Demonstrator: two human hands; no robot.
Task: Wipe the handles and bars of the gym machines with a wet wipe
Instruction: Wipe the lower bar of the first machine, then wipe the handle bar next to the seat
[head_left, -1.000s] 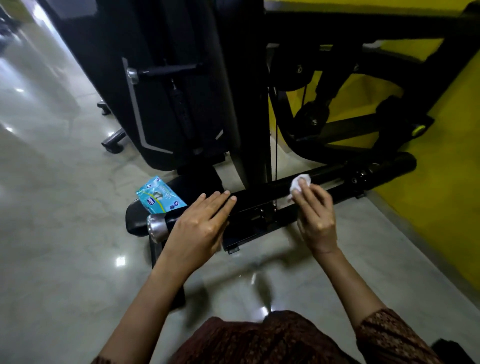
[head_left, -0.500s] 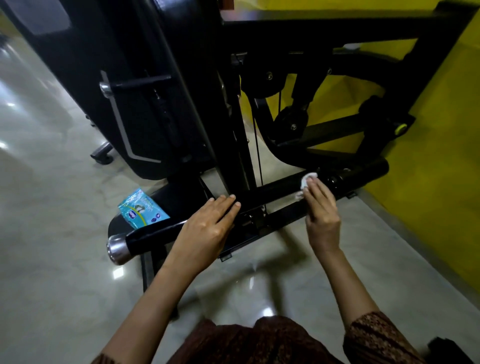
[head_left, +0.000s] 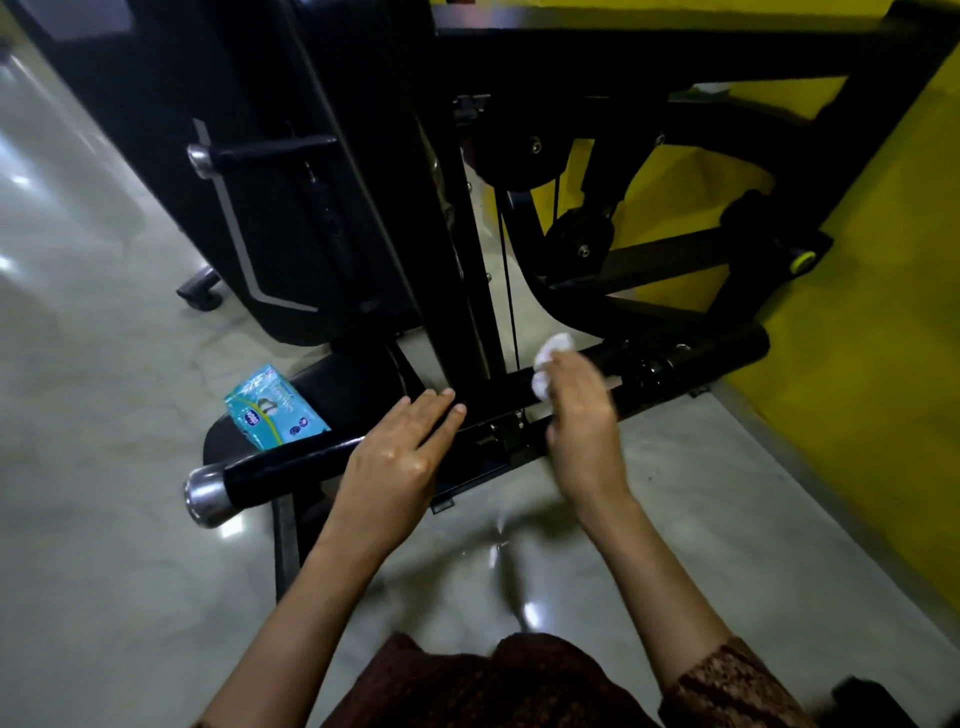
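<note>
A long black bar (head_left: 291, 462) with a chrome end cap (head_left: 205, 496) runs low across the gym machine, from lower left to upper right. My left hand (head_left: 400, 462) rests flat on the bar near its middle, fingers straight. My right hand (head_left: 579, 415) holds a crumpled white wet wipe (head_left: 551, 356) against the bar further right, the hand blurred by motion. The bar's far right end (head_left: 727, 351) is a thick black cylinder.
A blue pack of wipes (head_left: 272, 408) lies on the black seat pad behind the bar. The machine's upright post (head_left: 431, 218), cable and pulleys (head_left: 579, 239) stand beyond. A yellow wall (head_left: 872, 322) closes the right side. Glossy marble floor (head_left: 104, 545) spreads left.
My right hand has slid the wipe back left along the bar, after moving right earlier. My left hand stays resting on the bar. The camera view has shifted.
</note>
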